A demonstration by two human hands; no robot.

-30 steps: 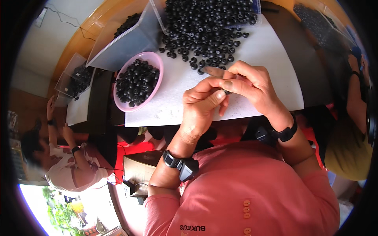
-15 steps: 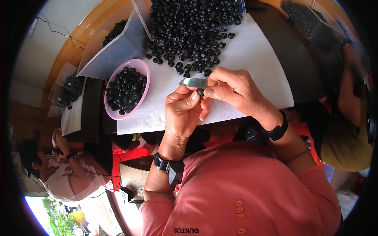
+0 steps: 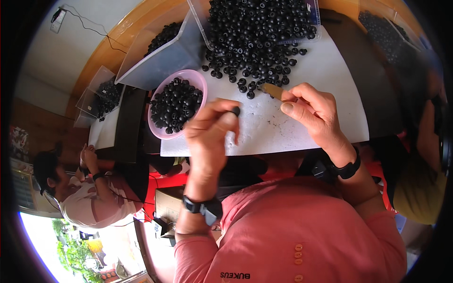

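Between the thumb and fingers of my left hand (image 3: 207, 134), slightly blurred, is a small round black piece (image 3: 235, 111). That hand is closed on it, just right of a pink bowl (image 3: 203, 96) holding many similar pieces. My right hand (image 3: 315, 111) is closed around a small knife (image 3: 272, 90), its handle hidden in the fingers. The blade points left, its tip over the near edge of a heap of black round pieces (image 3: 264, 28). Many have a hollow or ring-shaped end. The two hands are apart.
The heap spills from a clear plastic bin (image 3: 320, 35) onto a white board (image 3: 344, 113). Behind the bowl stands another clear bin (image 3: 163, 70) with black pieces. A person (image 3: 94, 200) sits at the left by another board, and a second person (image 3: 417, 188) is at the right edge.
My hands have drawn apart. The left one has moved toward the bowl with the black piece, and the right one has moved rightward with the knife. The whole view has shifted somewhat.
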